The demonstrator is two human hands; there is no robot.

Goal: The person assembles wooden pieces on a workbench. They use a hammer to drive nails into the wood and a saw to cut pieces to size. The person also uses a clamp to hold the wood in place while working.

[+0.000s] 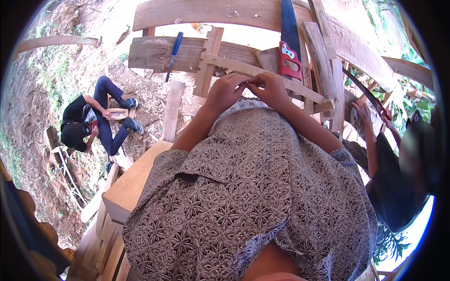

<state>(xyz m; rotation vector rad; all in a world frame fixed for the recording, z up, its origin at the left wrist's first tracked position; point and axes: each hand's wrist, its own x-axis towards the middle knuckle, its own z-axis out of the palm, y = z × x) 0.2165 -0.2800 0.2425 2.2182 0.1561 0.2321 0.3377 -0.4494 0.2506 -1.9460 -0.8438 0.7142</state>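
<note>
My left hand (227,90) and my right hand (269,87) meet in front of my body, fingertips pinched together. Whatever lies between the fingers is too small or hidden to make out. Just beyond and under them, a narrow wooden strip (304,86) runs slantwise over a short upright board (204,79). To the right of my right hand lies a handsaw with a red handle (290,70) and a dark blue blade (290,25). At the left, a blue-handled chisel-like tool (176,49) rests against a weathered plank (145,52).
A wide plank (211,13) spans the far side. Beside my left arm stands a plain wooden block (136,180). On the left a person (89,119) sits low, hands at a small wooden piece. Close on the right, another person (393,173) has a hand near a second saw (368,91).
</note>
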